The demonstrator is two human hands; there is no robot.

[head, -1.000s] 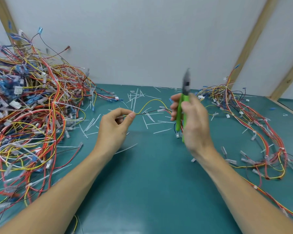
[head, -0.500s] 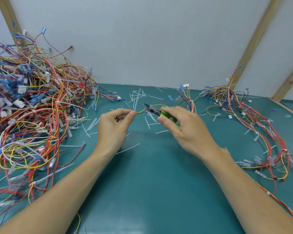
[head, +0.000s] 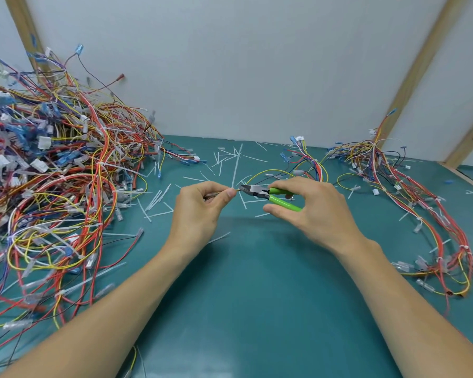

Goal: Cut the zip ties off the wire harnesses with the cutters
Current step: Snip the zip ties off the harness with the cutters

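The green-handled cutters (head: 273,196), held in the right hand (head: 311,208), point their tip at a yellow wire (head: 268,171) pinched by the left hand (head: 202,205). Cut tie ends (head: 235,165) litter the table (head: 257,296); the big tangled pile (head: 52,186) at left likely remains.

No text, label, brand, number or sign can be read anywhere in this view.
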